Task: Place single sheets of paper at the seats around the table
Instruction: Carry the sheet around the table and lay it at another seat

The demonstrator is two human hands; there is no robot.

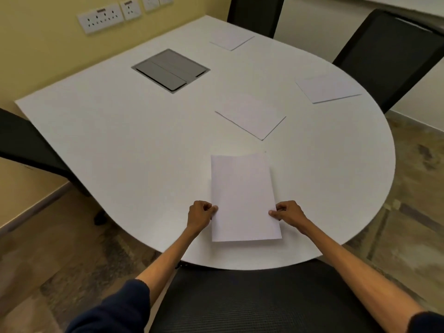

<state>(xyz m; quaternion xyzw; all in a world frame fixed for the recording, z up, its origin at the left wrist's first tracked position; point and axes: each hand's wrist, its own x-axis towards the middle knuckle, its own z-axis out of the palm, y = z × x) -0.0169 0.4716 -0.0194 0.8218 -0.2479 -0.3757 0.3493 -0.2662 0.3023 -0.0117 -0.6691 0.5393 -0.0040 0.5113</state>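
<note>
Chair [252,301], sheet [242,193] beyond (left grip [200,213], right grip [289,212] pinching)

Small meeting room, yellow and pale walls, seen from above your table edge.

You look down on a white table [120,131] with a rounded right end and a grey hatch [170,69] set into it upper centre. Four black seats ring it: the top chair [254,13], the upper-right chair [389,51], the left chair [21,140] and the bottom chair [252,304]. White socket plates [101,18] sit on the yellow wall [36,44] at upper left. Mottled brown floor [420,188] shows at the right and lower left.

White table [108,140] carries three flat paper sheets [251,115] and a grey inset hatch [171,69].
</note>
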